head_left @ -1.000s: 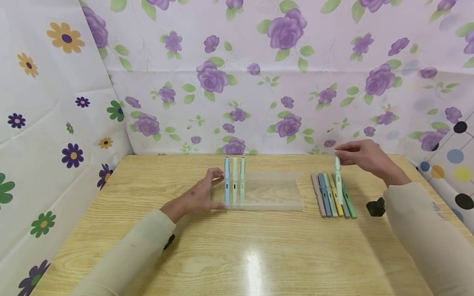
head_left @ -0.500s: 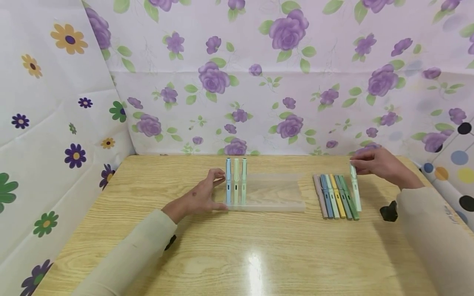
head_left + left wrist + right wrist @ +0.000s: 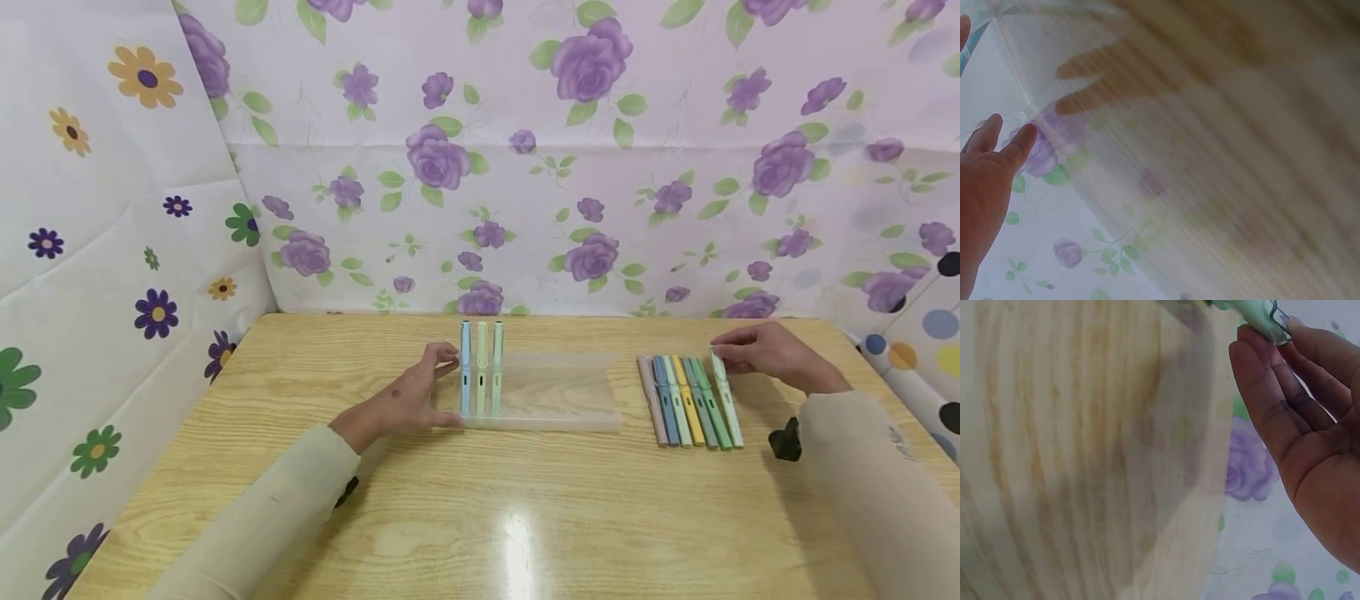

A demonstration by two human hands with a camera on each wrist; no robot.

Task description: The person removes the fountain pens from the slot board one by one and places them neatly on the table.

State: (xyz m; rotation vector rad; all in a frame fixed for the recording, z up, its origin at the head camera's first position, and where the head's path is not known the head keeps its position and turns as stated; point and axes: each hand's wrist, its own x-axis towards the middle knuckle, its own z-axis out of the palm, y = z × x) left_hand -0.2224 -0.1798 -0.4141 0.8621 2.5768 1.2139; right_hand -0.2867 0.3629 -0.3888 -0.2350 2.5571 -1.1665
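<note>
Wood-grain table (image 3: 420,517) nearest; right hand (image 3: 768,357) pinches far end of mint pen (image 3: 728,408) beside row of six pens (image 3: 687,400); left hand (image 3: 401,402), thumb and fingers wide, holds left end of clear tray (image 3: 558,423) bearing three upright-set pens (image 3: 481,379); flowered backdrop (image 3: 660,108) behind.

The wood-grained table (image 3: 420,517) is glossy, the tray (image 3: 558,423) clear smooth plastic, the pens (image 3: 687,402) probably plastic too.

Light-brown wood-grain table (image 3: 420,508), glossy.
Behind: pale purple-rose-print sheet (image 3: 525,208); left: white daisy-print sheet (image 3: 97,333); right: white dot-print sheet (image 3: 939,325).
</note>
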